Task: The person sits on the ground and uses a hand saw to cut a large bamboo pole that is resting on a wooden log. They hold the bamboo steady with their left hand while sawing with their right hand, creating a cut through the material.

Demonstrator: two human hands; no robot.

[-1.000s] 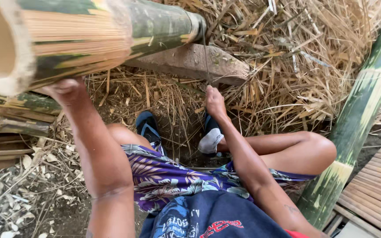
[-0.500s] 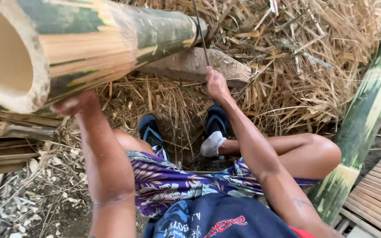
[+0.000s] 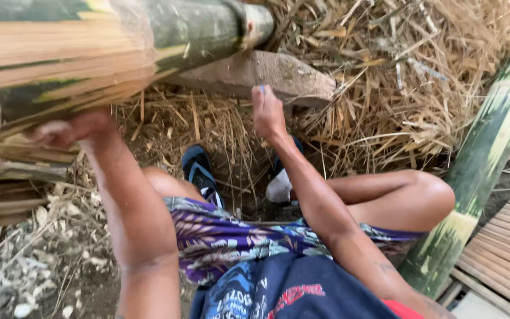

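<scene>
Bamboo culm (image 3: 119, 53), thick and green with pale shaved strips, fills the frame from 9 to 12 o'clock, its open cut end nearest me at 9. I see the left hand (image 3: 69, 130) pressed up against its underside at about 9 o'clock, fingers curled against the stalk; how far they wrap I cannot tell, since the culm hides them. Right hand (image 3: 267, 112) sits just above centre, toward 12, fist closed around something small with a blue tip showing at the top (the item itself is too hidden to identify). It hovers just in front of a flat stone slab (image 3: 255, 77) that lies under the culm's far end. Dry straw litter (image 3: 396, 71) covers 1 to 2 o'clock. Second bamboo pole (image 3: 485, 159) leans along 3 to 5. Blue sandal (image 3: 199, 171) at centre.
</scene>
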